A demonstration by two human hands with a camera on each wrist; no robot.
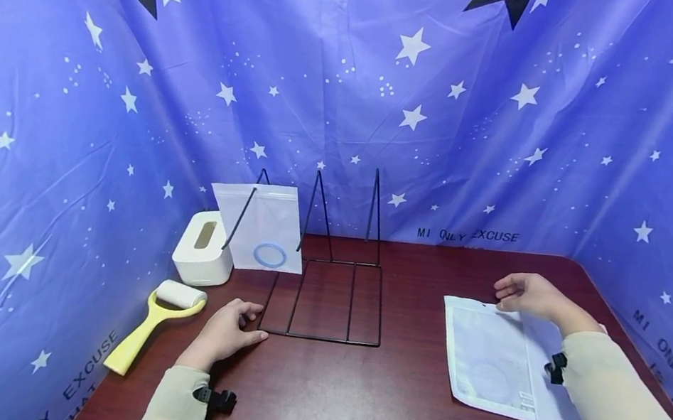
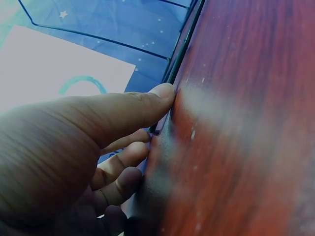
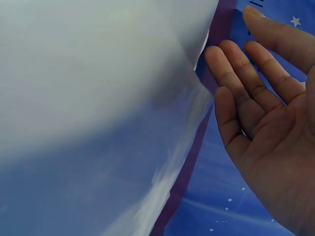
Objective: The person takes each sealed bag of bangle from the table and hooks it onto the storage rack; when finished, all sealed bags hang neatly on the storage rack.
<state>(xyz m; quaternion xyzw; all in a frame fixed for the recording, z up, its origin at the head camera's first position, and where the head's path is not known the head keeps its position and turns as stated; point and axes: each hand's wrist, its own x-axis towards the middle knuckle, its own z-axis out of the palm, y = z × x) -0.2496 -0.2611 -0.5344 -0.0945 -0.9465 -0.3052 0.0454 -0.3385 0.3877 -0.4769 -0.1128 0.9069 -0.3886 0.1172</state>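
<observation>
My left hand (image 1: 224,330) holds the front left corner of a black wire rack (image 1: 318,339). In the left wrist view the thumb (image 2: 160,92) lies against the front wire, with the other fingers bent behind it. A white zip bag (image 1: 251,223) with a pale blue ring showing on it stands upright between the rack's left dividers. Over at the right, my right hand (image 1: 534,296) hovers by the back edge of flat, white-edged translucent bags (image 1: 484,353). Its fingers (image 3: 241,71) are loosely bent and apart from the film in the right wrist view.
A white tissue box (image 1: 200,262) stands left of the rack. In front of it lies a yellow-handled lint roller (image 1: 145,334). The dark red table (image 1: 391,419) is enclosed by a blue star-patterned curtain (image 1: 354,83) at the back and sides.
</observation>
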